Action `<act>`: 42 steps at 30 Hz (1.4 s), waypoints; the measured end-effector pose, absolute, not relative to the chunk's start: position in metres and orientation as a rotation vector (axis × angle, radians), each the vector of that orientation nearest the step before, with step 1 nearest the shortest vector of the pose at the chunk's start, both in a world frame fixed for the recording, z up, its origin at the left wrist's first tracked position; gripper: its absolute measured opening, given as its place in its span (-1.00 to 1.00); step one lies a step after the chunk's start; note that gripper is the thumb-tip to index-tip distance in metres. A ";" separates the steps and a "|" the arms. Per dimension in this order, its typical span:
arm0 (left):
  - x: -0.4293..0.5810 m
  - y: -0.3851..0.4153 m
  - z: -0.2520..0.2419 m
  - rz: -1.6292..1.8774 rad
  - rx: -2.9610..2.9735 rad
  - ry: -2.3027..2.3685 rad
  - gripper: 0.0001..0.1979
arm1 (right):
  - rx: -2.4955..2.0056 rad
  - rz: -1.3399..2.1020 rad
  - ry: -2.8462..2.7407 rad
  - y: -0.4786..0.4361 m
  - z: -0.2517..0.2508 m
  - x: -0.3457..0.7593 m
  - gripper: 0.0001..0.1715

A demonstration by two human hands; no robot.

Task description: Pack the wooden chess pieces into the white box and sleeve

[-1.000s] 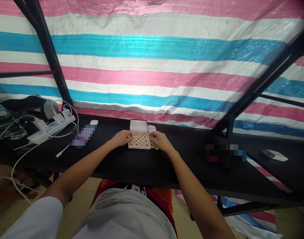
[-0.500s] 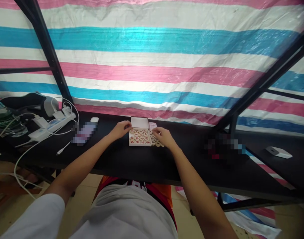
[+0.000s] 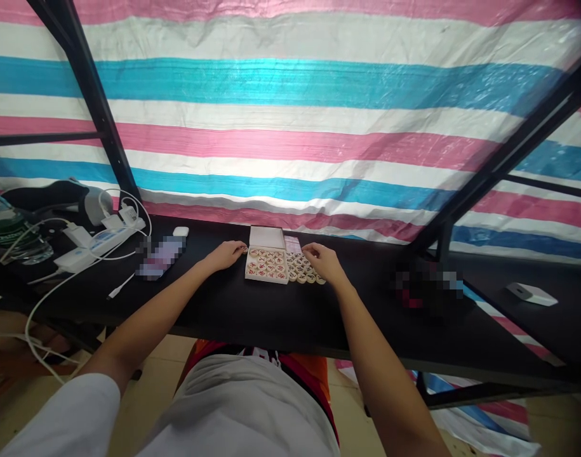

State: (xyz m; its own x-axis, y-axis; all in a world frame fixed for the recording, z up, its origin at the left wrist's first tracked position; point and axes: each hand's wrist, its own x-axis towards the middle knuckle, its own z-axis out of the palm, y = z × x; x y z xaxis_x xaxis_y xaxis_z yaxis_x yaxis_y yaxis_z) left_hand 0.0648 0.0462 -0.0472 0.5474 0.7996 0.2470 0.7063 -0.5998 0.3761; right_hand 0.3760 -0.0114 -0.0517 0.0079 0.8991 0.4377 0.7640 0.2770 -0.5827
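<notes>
At centre frame the box (image 3: 267,264) sits on the black table (image 3: 252,311), filled with round pieces; more pieces (image 3: 303,273) lie loose just right of it. My left hand (image 3: 226,253) rests at the box's left edge, fingers relaxed, gripping nothing. My right hand (image 3: 322,261) covers the loose pieces; whether it grasps one I cannot tell. Judged step: sorting pieces. Next calls for a fingertip pinch on one piece. Markings unreadable; lid (image 3: 267,237) partly seen.

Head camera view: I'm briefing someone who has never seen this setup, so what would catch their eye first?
The pink, white and blue striped tarp fills the whole background. At the middle of the black table sits a small box of round game pieces, more loose pieces at its right, with the left hand and right hand either side. White cables and a power strip clutter the far left.
</notes>
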 end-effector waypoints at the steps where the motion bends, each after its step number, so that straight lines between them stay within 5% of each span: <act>1: 0.065 0.044 -0.046 0.595 2.571 1.265 -0.66 | -1.512 0.221 -1.781 -0.011 -0.052 0.376 -0.75; 13: 0.090 0.029 -0.047 0.525 3.004 0.994 -0.62 | -1.503 0.235 -1.791 -0.012 -0.051 0.373 -0.75; 42: 0.084 0.025 -0.045 0.429 2.940 1.021 -0.66 | -1.528 0.248 -1.840 -0.014 -0.048 0.369 -0.74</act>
